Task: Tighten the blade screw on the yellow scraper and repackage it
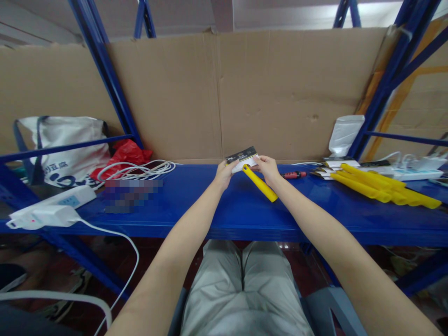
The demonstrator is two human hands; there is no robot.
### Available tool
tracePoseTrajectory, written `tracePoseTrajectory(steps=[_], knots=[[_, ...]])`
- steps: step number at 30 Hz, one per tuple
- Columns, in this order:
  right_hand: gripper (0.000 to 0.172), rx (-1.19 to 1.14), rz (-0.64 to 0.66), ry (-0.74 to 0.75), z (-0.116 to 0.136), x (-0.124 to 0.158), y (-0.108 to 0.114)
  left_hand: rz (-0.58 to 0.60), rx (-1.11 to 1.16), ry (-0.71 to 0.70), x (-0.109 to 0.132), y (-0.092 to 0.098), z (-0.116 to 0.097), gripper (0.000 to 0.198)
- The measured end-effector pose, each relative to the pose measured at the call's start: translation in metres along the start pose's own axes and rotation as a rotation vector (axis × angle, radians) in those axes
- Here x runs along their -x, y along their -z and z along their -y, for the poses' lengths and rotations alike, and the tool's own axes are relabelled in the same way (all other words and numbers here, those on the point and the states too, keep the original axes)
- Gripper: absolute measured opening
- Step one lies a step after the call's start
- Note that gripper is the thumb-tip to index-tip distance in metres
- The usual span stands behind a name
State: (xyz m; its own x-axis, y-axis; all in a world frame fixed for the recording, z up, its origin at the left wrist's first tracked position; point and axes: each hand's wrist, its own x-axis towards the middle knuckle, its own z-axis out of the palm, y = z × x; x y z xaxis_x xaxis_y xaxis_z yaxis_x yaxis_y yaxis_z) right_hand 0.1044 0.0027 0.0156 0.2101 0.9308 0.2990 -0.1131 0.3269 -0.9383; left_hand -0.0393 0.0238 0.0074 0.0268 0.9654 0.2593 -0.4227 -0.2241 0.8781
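My left hand [225,173] is closed on the left end of a black and white card [241,157]. The card's right end is between the closed fingers of my right hand [268,169]. Below the card, a yellow handle [261,184] slants down to the right over the blue tabletop [241,214], its upper end against the card's lower edge. A red and black tool [294,175] lies just right of my right wrist. Farther right are several yellow handles [381,184] in a pile beside a stack of cards [338,163].
Power strips [52,209] and coiled white cable [140,170] are at the left, near a red bag [128,154] and a white cloth bag [70,144]. Cardboard [280,93] stands behind the table between blue posts. A white packet [345,133] leans at the right.
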Motion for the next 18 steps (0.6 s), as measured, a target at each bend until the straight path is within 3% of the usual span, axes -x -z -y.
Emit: tracePoseTrajectory(steps=[2, 3, 8, 11, 15, 18], knots=[[0.004, 0.054, -0.01, -0.01, -0.002, 0.0, -0.002, -0.084, -0.023, -0.047, -0.005, 0.004, 0.004, 0.02], [0.009, 0.092, -0.014, -0.004, -0.003, 0.0, -0.003, -0.118, -0.04, -0.065, -0.008, 0.006, 0.006, 0.02], [0.069, 0.368, 0.116, 0.129, -0.013, 0.003, -0.002, -0.25, -0.131, -0.122, -0.016, 0.013, 0.01, 0.024], [0.088, 0.558, 0.297, 0.272, -0.018, 0.006, 0.001, -0.356, -0.183, -0.124, -0.019, 0.016, 0.012, 0.027], [0.074, 0.777, 0.398, 0.49, -0.017, 0.009, 0.003, -0.483, -0.219, -0.095, -0.024, 0.019, 0.015, 0.033], [0.054, 0.912, 0.411, 0.533, -0.013, 0.012, 0.001, -0.534, -0.251, -0.105, -0.029, 0.022, 0.019, 0.037]])
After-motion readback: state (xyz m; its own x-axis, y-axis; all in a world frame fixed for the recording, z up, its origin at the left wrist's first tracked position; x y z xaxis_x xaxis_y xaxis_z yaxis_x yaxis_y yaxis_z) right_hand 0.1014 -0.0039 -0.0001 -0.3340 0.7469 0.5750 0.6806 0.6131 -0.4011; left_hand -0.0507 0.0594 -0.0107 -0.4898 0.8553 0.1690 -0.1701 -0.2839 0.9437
